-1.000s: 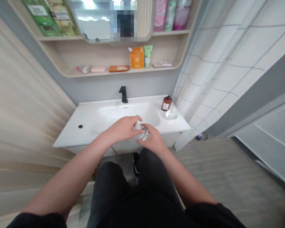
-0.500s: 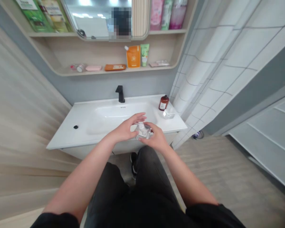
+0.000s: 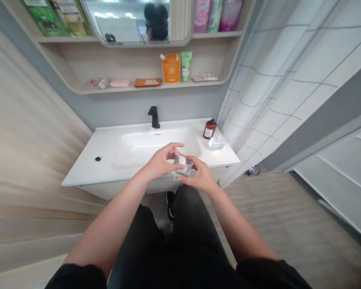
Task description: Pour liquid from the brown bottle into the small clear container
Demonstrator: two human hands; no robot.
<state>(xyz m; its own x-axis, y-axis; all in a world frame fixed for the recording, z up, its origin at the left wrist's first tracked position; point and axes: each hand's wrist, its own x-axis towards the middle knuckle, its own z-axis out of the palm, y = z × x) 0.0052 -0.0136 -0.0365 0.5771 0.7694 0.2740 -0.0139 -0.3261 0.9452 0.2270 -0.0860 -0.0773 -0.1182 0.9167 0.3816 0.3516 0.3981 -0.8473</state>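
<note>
Nearest the camera are the person's dark trousers (image 3: 190, 208), and in this view the hands sit just past the knees, at about 12 o'clock. Right hand (image 3: 202, 176) comes in from 3 or 4 o'clock and is clamped on a squat clear container (image 3: 185, 173), thumb on the near side, fingers on the far side. Left hand (image 3: 163, 160) comes in from 9 or 10 and is the one closer to the white cap (image 3: 182, 159), which sits at roughly 12 o'clock on the container. That's the relation that counts, tbh: cap toward the left thumb, body in the right palm. The left thumb looks laid against the cap's near side with the index finger lifted clear, but no telling whether those fingers actually pinch it. Long axis? Can't say, it's see-through and pretty boxy. The whole thing shows by the front edge of the white counter (image 3: 84, 170). Further off, another clear piece (image 3: 215, 143) is at 2 o'clock, with a brown bottle (image 3: 209, 129) just beside it toward 1. Black faucet (image 3: 154, 117) is at 11, and way back at 12 there's an orange pouch (image 3: 171, 69) on the shelf (image 3: 93, 90).
</note>
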